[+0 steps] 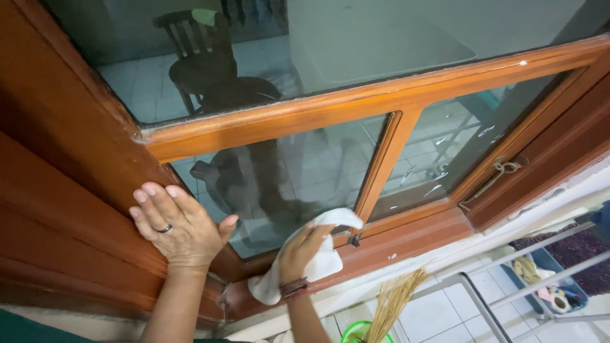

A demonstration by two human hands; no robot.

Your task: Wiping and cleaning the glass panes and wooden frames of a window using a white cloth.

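Right hand (304, 249) presses white cloth (318, 257) against window pane (292, 171).

Glossy varnished wood window frame (330, 108), smooth reflective glass pane (286, 171), soft white cloth (321, 260) (matt).

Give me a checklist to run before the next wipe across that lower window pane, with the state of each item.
1. Right hand has the white cloth gripped: ok.
2. Cloth is against the lower pane: ok.
3. Left hand braced flat on the wooden frame: ok.
4. Latch on the right pane closed: cannot tell.
5. Pane free of smears: not ok, white marks show on the right pane.
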